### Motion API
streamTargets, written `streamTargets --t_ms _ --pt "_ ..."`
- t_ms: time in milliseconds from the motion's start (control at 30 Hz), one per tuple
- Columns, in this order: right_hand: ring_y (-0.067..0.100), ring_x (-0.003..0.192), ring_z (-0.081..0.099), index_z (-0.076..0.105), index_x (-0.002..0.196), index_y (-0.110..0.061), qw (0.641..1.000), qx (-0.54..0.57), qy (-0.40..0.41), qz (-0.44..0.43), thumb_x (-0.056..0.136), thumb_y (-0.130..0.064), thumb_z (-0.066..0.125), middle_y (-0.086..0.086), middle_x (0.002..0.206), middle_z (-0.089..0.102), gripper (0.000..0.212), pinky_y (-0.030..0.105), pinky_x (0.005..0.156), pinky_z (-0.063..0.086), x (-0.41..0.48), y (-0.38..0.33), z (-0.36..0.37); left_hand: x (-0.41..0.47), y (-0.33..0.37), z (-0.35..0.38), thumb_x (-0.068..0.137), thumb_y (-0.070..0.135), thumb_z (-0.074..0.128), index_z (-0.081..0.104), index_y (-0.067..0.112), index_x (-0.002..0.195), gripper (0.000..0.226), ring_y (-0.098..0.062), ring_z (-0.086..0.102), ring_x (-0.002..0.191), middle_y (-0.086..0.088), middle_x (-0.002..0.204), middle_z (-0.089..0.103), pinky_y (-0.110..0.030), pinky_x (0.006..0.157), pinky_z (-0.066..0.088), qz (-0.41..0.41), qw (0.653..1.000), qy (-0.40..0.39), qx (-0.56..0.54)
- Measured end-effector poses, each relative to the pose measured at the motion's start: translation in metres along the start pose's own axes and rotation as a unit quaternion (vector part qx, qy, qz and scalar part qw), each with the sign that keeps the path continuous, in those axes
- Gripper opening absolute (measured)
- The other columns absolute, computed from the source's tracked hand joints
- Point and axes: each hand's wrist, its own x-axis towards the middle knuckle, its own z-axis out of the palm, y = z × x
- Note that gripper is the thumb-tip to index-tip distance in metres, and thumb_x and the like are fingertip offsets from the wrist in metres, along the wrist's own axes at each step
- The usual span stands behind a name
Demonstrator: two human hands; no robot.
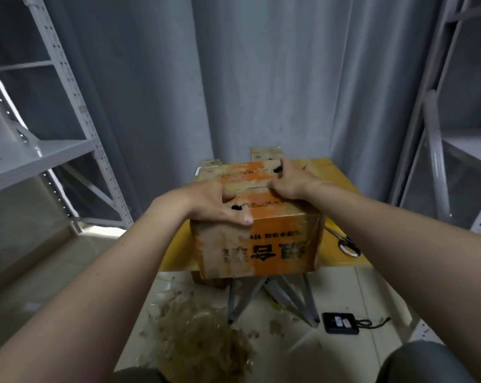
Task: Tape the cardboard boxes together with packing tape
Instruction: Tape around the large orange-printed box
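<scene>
**Cardboard box held on worktop, both hands on its top face**

Cardboard box (283, 244): orange and brown, worn, flaps folded shut, printing on the near face seen upside down. It is set on a small yellow worktop (333, 175), and its near face is seen at or just past the near edge. A narrow strip of bare worktop is seen on the left of the box and a wider one on the right.

Left hand (217, 203): placed on the near-left corner of the top. The thumb is laid along the front top edge and the fingers are bent down onto the flap, so the corner is held.

Right hand (291, 181): placed at the far right of the top, its fingers curled over a torn flap edge beside a dark hole.

Scissors (345, 243) are noted on the right strip, near the box but apart from it. More cardboard (265, 154) is seen behind the box at the far edge.

Room: the worktop is flanked by metal racks at left (68, 78) and right (432, 134), with a grey curtain (261, 78) close behind. On the floor, a heap of crumpled tape (203, 335) and a black device (340, 323) with a cable are noted.
</scene>
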Motion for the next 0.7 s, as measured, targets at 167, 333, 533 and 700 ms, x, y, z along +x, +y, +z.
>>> streamTargets --t_ms 167,333,533,700 --pt "0.037 0.144 0.043 0.007 0.163 -0.033 0.999 -0.033 -0.031 -0.026 0.101 -0.052 0.050 0.005 0.164 0.038 0.078 0.047 0.115 0.040 0.002 0.001 0.002 0.000 -0.007 0.006 0.048 0.074 0.090 0.043 0.036 0.156 0.123 -0.004 0.049 0.102 0.023 0.134 0.059 -0.013 0.068 0.033 -0.002 1.000 0.022 0.021" --pt "0.037 0.143 0.044 0.013 0.163 -0.029 0.997 -0.059 -0.050 -0.011 0.103 -0.055 0.048 0.005 0.167 0.031 0.074 0.045 0.114 0.039 0.010 0.000 0.002 0.004 -0.008 0.007 0.052 0.073 0.090 0.039 0.036 0.158 0.124 -0.009 0.047 0.113 0.012 0.154 0.051 -0.015 0.070 0.033 -0.009 1.000 0.020 0.015" --pt "0.030 0.131 0.053 0.018 0.163 -0.023 0.994 0.086 -0.069 -0.020 0.103 -0.047 0.056 0.006 0.158 0.041 0.075 0.039 0.101 0.045 0.010 0.002 -0.009 0.013 -0.004 0.007 0.055 0.069 0.090 0.037 0.036 0.159 0.121 -0.015 0.047 0.116 0.009 0.154 0.049 -0.029 0.086 0.035 -0.021 0.999 0.017 0.025" --pt "0.034 0.125 0.055 0.058 0.140 -0.012 0.952 0.298 0.048 0.058 0.107 -0.030 0.046 0.010 0.143 0.058 0.040 0.042 0.094 0.044 0.009 0.042 -0.026 0.021 -0.003 0.005 0.055 0.064 0.092 0.033 0.037 0.161 0.124 -0.021 0.049 0.127 0.008 0.155 0.046 -0.032 0.094 0.037 -0.032 0.999 -0.005 -0.002"
